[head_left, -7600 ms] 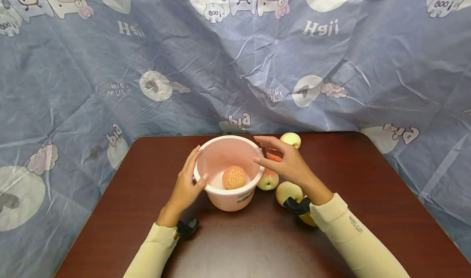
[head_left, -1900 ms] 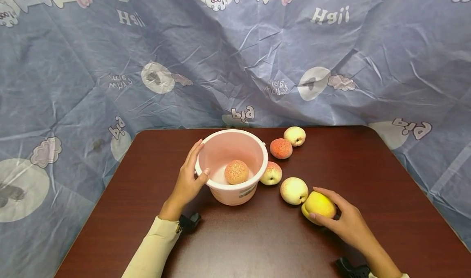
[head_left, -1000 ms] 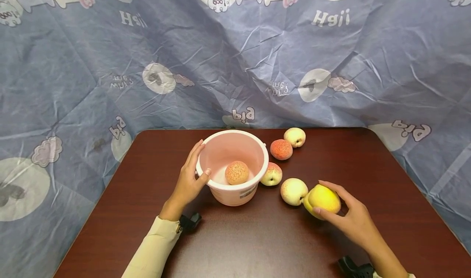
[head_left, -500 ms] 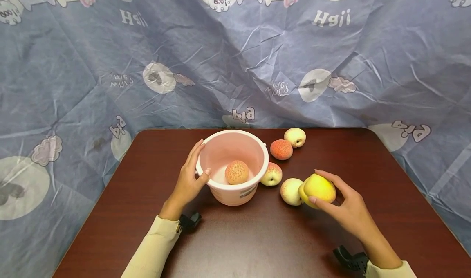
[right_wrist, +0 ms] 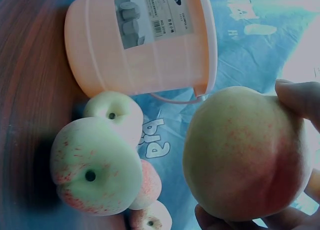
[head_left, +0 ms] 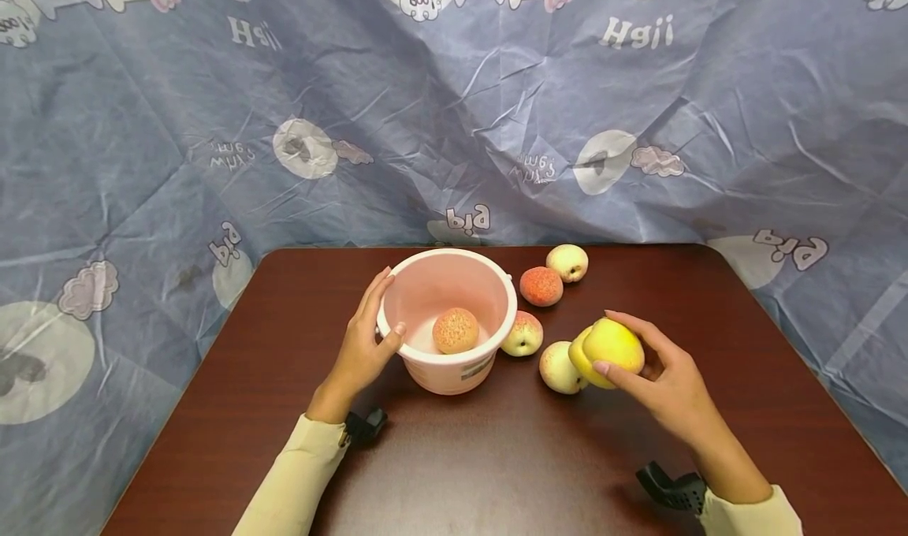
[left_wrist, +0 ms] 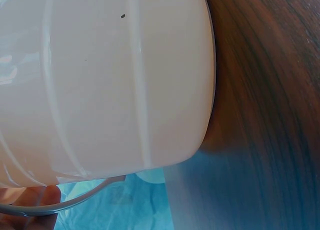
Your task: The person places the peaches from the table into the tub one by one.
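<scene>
A pale pink bucket (head_left: 443, 377) stands on the table with one orange-speckled peach (head_left: 455, 331) inside. My left hand (head_left: 358, 359) grips the bucket's left side, thumb at the front of the rim and fingers along the outside. In the left wrist view, fingertips show beyond the bucket wall (left_wrist: 100, 90), near its curved handle (left_wrist: 65, 206). My right hand (head_left: 674, 386) holds a yellow peach (head_left: 615, 351) between thumb and fingers, raised off the table. Its other side shows a red blush in the right wrist view. Behind it in the head view, a pale peach (head_left: 556, 369) is partly covered.
Several peaches lie right of the bucket: a red-and-cream peach (head_left: 523, 336) right beside it, a red peach (head_left: 542, 286) and a cream peach (head_left: 567, 262) farther back. A printed blue cloth (head_left: 397, 126) hangs behind the dark wooden table (head_left: 454, 473).
My right hand moved from the bucket to the yellow peach, took hold of it and lifted it, lately shifting slightly left. My left hand stays on the bucket.
</scene>
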Demonstrator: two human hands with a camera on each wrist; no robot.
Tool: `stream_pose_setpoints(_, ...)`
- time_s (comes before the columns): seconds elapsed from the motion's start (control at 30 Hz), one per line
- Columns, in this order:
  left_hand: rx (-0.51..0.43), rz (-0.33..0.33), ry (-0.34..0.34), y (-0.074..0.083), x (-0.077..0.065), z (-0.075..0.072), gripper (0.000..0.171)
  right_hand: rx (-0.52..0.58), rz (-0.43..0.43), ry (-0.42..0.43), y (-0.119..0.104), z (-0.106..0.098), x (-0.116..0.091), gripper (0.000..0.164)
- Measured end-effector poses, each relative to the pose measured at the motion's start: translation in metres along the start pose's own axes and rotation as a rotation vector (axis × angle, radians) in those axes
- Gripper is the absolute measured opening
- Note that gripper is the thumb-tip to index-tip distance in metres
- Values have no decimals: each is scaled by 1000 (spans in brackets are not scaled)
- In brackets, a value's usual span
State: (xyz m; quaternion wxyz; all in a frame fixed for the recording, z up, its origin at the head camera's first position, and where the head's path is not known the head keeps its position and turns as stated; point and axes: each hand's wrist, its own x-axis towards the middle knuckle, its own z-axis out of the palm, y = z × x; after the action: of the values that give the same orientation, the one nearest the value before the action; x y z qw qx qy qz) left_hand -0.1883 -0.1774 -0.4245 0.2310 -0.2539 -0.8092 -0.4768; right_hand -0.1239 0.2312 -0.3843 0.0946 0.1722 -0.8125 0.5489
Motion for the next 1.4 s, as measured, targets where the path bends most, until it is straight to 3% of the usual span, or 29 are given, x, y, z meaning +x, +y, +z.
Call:
stream_pose_setpoints(0.93, -7, -6, -5, 1, 1, -2, 72, -81, -69, -28, -43, 4, 31, 67)
stream_pose_setpoints(1.07, -3, -3, -1, 9, 2, -3, 71, -75, -77, -31, -48, 6, 35, 66)
stream_pose_setpoints(1.3, -28, -14, -6, 43, 6, -8, 67, -66, -109, -34, -55, 9, 38, 67)
stream_pose_setpoints(1.4, -25, -19, -8, 48, 5, -10, 67, -70, -113, -35, -57, 11, 41, 68)
